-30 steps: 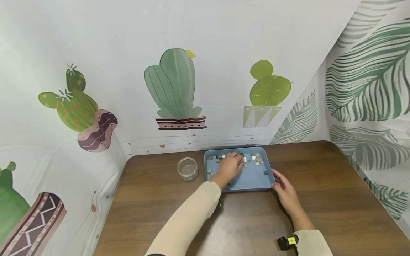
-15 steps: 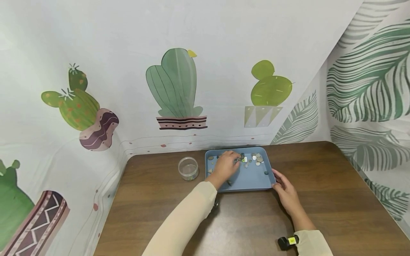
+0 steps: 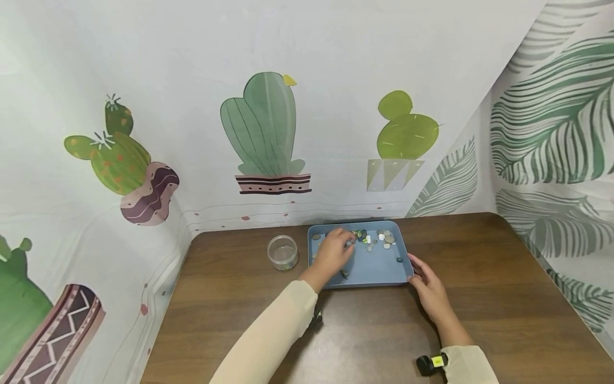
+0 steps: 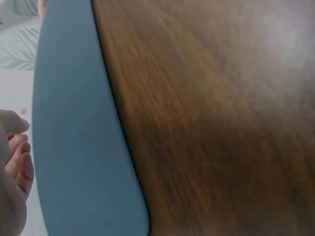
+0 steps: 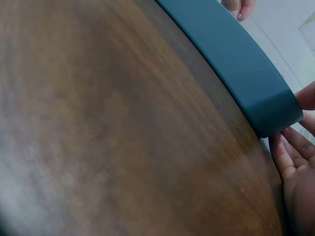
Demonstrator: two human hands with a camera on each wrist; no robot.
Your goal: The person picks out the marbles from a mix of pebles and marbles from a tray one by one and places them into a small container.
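Note:
A shallow blue tray [image 3: 374,274] lies on the table with pebbles of several colours along its far side. My left hand [image 3: 332,250] is over the tray's left half, fingers bent, with a small dark pebble [image 5: 240,16] at its fingertips. In the left wrist view, curled fingers of that hand [image 4: 17,167] show beside the tray's blue wall [image 4: 83,123]. My right hand [image 3: 428,288] holds the tray's near right corner, thumb on the near side and fingers along the right wall. White and grey pebbles [image 3: 387,238] lie at the tray's far right.
A clear round jar [image 3: 282,253] stands just left of the tray, with a little something at its bottom. The brown wooden table [image 3: 374,336] reaches back to a wall cloth [image 3: 336,133] printed with cacti.
My left hand has drawn back leftward across the tray, uncovering green and dark pebbles near the middle. The right hand stays at the tray's corner.

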